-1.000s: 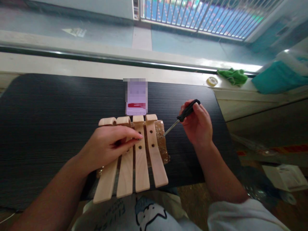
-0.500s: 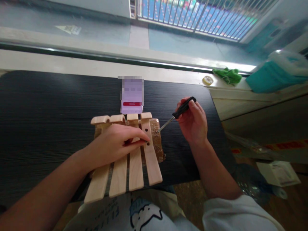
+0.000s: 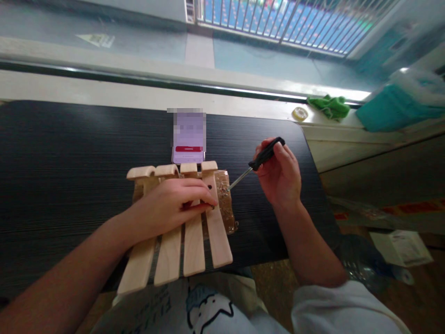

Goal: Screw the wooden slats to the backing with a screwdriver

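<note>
Several pale wooden slats [image 3: 194, 246] lie side by side on the black table [image 3: 69, 157], their near ends over its front edge. My left hand [image 3: 174, 206] rests on them with the fingers drawn together at a hole in the rightmost slat. What the fingertips hold is too small to see. My right hand [image 3: 280, 176] grips a screwdriver [image 3: 259, 161] by its black handle. The metal tip points down-left at a clear plastic bag [image 3: 225, 204] beside the slats.
A phone [image 3: 188, 139] with a lit screen lies just beyond the slats. On the window ledge at the right are a tape roll [image 3: 299, 113], a green cloth [image 3: 330, 106] and a teal bag [image 3: 396, 109]. A white box [image 3: 403, 248] lies on the floor.
My left hand slid right across the slats, its fingertips going from the third slat to the rightmost one. The right hand and screwdriver stayed in about the same place.
</note>
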A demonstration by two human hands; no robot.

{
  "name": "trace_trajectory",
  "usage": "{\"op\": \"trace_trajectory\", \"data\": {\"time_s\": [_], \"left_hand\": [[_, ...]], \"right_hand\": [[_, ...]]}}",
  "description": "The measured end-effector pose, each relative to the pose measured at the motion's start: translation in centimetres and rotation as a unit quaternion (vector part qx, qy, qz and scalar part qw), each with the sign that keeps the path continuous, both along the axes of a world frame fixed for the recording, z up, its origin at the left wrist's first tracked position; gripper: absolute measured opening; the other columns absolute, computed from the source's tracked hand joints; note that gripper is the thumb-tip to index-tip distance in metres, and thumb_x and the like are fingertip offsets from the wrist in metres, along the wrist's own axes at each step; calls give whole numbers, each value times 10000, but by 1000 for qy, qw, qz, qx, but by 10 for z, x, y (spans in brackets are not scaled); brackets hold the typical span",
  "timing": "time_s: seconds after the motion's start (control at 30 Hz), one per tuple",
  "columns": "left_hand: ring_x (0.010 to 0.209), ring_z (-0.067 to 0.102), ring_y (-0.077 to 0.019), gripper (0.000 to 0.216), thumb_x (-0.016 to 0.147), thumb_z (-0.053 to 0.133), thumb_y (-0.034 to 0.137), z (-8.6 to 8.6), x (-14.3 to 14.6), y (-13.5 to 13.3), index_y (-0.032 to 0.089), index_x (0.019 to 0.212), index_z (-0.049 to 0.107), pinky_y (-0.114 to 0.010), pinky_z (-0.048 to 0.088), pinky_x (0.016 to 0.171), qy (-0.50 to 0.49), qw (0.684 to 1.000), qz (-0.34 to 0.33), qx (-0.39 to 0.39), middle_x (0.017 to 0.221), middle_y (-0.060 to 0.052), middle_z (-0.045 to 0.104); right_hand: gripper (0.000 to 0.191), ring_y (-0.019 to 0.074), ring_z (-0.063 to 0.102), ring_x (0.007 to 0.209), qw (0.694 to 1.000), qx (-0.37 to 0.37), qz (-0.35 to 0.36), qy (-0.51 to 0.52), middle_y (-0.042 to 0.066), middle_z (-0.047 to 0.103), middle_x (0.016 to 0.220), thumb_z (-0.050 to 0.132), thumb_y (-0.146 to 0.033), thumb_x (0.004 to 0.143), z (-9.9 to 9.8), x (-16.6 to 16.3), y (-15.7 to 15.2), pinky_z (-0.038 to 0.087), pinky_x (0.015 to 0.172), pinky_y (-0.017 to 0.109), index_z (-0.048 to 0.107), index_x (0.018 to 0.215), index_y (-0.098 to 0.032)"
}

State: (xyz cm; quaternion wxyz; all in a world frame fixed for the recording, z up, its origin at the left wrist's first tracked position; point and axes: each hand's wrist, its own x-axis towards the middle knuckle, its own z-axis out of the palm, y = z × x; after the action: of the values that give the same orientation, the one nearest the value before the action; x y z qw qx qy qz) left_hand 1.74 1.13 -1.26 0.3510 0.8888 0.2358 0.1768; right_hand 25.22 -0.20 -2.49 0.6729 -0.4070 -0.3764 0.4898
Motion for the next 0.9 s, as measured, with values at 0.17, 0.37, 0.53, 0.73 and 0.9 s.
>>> {"op": "trace_trajectory", "data": {"time_s": [0.17, 0.37, 0.53, 0.73, 0.9], "left_hand": [[878, 687, -138, 185, 942, 560, 244, 2, 3, 1, 214, 903, 739, -248, 521, 842, 22, 1000, 4, -11, 940, -10, 744], [890, 692, -146, 167, 924, 582, 241, 4, 4, 0, 214, 922, 747, -250, 510, 834, 40, 999, 13, 0, 959, -1, 747], [862, 687, -139, 176, 930, 573, 228, 1, 5, 1, 206, 893, 743, -235, 498, 820, 34, 999, 5, 14, 931, -4, 743], [843, 684, -134, 148, 896, 597, 163, 1, 6, 1, 178, 867, 742, -228, 486, 806, 34, 999, -1, 20, 913, -12, 745], [829, 678, -135, 137, 879, 610, 139, 0, 6, 0, 166, 870, 745, -227, 485, 783, 27, 999, 2, 20, 921, -20, 745]], "right_hand": [[205, 57, 513, 533, 1000, 6, 0, -20, -30, 584, 752, 687, -476, 812, -1, 0, -1, 461, 453, 183, 660, 855, -278], [215, 71, 504, 545, 999, 3, -5, -39, -22, 577, 757, 675, -488, 807, 0, -1, -1, 463, 461, 202, 653, 853, -279], [200, 106, 553, 616, 992, 89, -6, -90, -9, 590, 771, 677, -494, 827, 5, -7, -13, 487, 490, 223, 665, 866, -298], [229, 144, 609, 686, 956, 154, 1, -248, 4, 646, 793, 642, -515, 859, 16, -15, -33, 540, 572, 281, 641, 910, -292], [156, 129, 616, 676, 934, 200, 26, -294, -8, 677, 803, 569, -424, 930, 18, -16, -34, 526, 575, 264, 630, 976, -288]]}}
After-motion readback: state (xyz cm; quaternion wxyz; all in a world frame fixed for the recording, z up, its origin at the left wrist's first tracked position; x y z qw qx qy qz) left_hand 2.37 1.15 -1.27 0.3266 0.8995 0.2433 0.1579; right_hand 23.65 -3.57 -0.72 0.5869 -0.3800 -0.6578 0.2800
